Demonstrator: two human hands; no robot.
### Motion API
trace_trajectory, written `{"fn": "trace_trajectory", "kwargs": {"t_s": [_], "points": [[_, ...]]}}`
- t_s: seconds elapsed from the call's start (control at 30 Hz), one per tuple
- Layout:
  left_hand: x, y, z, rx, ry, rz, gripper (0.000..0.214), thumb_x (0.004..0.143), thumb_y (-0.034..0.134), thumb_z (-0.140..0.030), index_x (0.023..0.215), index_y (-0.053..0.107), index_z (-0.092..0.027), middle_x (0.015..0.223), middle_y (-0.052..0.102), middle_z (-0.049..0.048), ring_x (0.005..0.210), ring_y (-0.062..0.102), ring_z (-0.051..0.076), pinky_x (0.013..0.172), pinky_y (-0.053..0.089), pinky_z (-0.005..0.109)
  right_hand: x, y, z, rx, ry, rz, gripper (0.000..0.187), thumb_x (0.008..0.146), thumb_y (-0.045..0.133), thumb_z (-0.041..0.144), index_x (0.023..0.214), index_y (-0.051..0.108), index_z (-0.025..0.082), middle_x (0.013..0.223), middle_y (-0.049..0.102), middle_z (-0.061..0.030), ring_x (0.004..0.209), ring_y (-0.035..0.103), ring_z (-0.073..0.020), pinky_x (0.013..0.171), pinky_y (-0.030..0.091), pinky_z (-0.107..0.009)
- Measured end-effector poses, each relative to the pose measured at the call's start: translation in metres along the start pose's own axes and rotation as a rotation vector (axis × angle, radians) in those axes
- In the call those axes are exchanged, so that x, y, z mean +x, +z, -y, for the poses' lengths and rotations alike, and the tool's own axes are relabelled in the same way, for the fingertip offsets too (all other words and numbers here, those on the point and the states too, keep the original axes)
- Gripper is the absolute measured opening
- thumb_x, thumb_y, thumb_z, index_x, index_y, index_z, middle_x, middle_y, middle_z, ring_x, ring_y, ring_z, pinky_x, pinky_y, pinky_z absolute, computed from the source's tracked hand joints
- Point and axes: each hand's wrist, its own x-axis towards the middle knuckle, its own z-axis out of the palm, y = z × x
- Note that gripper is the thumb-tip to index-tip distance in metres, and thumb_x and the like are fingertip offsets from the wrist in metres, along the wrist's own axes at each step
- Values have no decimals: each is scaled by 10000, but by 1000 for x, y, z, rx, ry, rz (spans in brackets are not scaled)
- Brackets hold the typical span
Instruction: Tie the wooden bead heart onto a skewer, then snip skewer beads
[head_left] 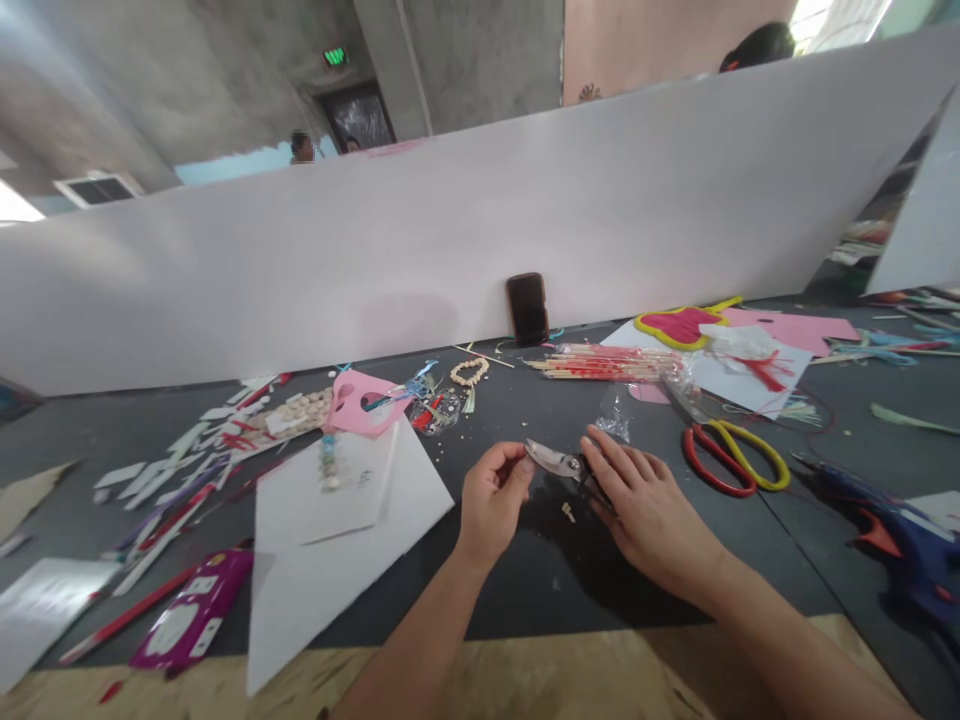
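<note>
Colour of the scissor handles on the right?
One red loop, one yellow, on the scissors; shows best in the head view.

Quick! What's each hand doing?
Left hand: closed, pinching the silver blades of small metal snips with black handles.
Right hand: over the handles, grip hard to tell.

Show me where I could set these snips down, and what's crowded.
The widest bare dark tabletop lies nearer you than the snips, between the white foam board and the blue glue gun. A smaller patch lies beyond the left hand, below the bead bracelet. Crowded: the paper strips at far left and the bundled sticks at back.
</note>
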Motion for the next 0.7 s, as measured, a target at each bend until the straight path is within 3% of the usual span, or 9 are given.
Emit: {"fn": "trace_trajectory", "kwargs": {"t_s": [0.7], "points": [[2, 0, 0, 14, -3, 48, 222, 805, 562, -354, 827, 613, -139, 639, 531, -22, 525, 427, 75, 506, 371, 187, 1, 3, -2, -61, -25, -24, 492, 888, 417, 219, 1371, 370, 133, 1462, 329, -137, 1137, 456, -271, 912, 381, -435]]}}
